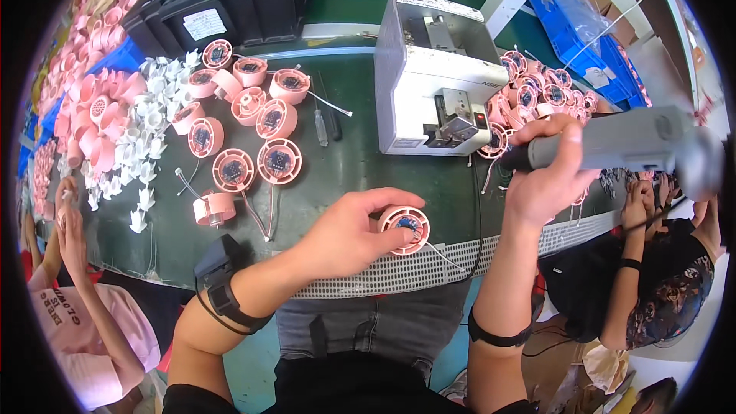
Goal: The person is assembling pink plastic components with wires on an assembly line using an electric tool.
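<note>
My left hand (351, 231) is closed around a round pink plastic housing (420, 217) near the front edge of the table. A small circuit board sits inside the housing, and a thin white cable (447, 258) trails from it to the right. Raised to the right, my right hand (543, 184) grips a grey electric screwdriver (625, 140) with a black nose. The tool lies nearly level, its nose pointing left, and its rear end is blurred. Between the hands and farther back stands a white screw feeder (437, 80).
Several pink housings with boards (280, 161) lie at the left, beside white plastic parts (146, 138) and plain pink shells (100, 107). More housings (544, 92) pile up behind the screwdriver. A black bin (230, 19) and a blue bin (563, 27) stand farther back. People work on both sides.
</note>
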### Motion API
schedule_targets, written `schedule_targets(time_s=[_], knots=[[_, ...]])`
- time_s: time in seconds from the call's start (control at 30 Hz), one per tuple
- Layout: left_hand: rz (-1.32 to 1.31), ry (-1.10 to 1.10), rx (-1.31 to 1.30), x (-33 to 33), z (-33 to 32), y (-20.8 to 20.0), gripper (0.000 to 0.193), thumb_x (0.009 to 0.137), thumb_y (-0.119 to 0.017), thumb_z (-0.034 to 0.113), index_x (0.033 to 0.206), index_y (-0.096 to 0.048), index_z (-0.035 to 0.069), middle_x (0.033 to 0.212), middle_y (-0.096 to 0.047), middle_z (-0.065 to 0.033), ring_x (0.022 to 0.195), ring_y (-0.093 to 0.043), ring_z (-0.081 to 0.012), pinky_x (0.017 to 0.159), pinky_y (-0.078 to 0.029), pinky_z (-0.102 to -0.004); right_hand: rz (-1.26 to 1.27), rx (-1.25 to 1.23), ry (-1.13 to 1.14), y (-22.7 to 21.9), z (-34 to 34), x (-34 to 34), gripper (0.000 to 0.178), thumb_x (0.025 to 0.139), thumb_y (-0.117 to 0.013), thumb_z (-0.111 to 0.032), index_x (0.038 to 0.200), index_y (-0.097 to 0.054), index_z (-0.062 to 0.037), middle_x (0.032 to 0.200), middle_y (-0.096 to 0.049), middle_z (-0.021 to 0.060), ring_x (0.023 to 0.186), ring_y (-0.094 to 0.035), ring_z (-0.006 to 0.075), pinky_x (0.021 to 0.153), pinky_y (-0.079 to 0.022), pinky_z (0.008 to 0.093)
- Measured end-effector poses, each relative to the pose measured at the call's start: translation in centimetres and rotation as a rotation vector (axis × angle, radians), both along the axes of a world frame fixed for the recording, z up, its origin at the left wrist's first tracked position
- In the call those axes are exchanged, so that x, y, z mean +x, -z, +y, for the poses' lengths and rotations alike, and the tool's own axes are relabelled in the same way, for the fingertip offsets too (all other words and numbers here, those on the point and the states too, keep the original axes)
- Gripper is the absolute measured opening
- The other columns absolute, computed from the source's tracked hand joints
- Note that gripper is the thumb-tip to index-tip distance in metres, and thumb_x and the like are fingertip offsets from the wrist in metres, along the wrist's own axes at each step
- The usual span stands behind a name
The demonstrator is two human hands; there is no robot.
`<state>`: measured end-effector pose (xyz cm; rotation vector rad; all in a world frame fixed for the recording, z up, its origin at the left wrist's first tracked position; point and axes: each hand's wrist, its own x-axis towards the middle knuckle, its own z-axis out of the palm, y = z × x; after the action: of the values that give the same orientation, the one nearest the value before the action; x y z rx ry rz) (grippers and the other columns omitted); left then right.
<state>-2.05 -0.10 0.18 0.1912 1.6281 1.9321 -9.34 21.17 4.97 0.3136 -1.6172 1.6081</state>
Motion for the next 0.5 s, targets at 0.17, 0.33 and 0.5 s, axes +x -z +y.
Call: schedule_targets(time_s=[0.17, 0.33, 0.5], knots=[[-0.043, -0.04, 0.015, 0.4, -0.1, 0.2, 0.037, 0.09, -0.065, 0.002, 0.126, -0.056, -0.003, 0.107, -0.067, -0.0091, 0.092, -0.066, -0.0124, 0.079, -0.057, -0.0255, -0.02, -0.147, -0.163, -2.3, -3.7, -0.4, 0.038, 0.093, -0.052, -0.011, 0.129, -0.04, -0.0032, 0.065, -0.045, 0.0058, 0.048, -0.046, 0.0156, 0.045, -0.043, 0.032], [-0.023, -0.062, 0.018, 0.6, 0.1, 0.6, 0.035, 0.09, -0.065, 0.003, 0.123, -0.056, -0.004, 0.104, -0.067, -0.0102, 0.088, -0.067, -0.0129, 0.076, -0.058, -0.0263, 0.018, -0.152, -0.156, -2.5, -4.9, -0.6, 0.036, 0.093, -0.053, -0.009, 0.127, -0.042, -0.0044, 0.064, -0.045, 0.005, 0.048, -0.045, 0.015, 0.044, -0.041, 0.0318], [0.037, -0.055, -0.025, 0.5, 0.0, 1.0, 0.033, 0.089, -0.066, 0.003, 0.12, -0.057, -0.004, 0.101, -0.066, -0.0093, 0.088, -0.067, -0.013, 0.074, -0.058, -0.0258, 0.083, -0.118, -0.131, -1.9, -5.4, -1.5, 0.033, 0.092, -0.055, -0.008, 0.118, -0.043, 0.0084, 0.051, -0.052, 0.0023, 0.046, -0.051, 0.0103, 0.057, -0.044, 0.0229]])
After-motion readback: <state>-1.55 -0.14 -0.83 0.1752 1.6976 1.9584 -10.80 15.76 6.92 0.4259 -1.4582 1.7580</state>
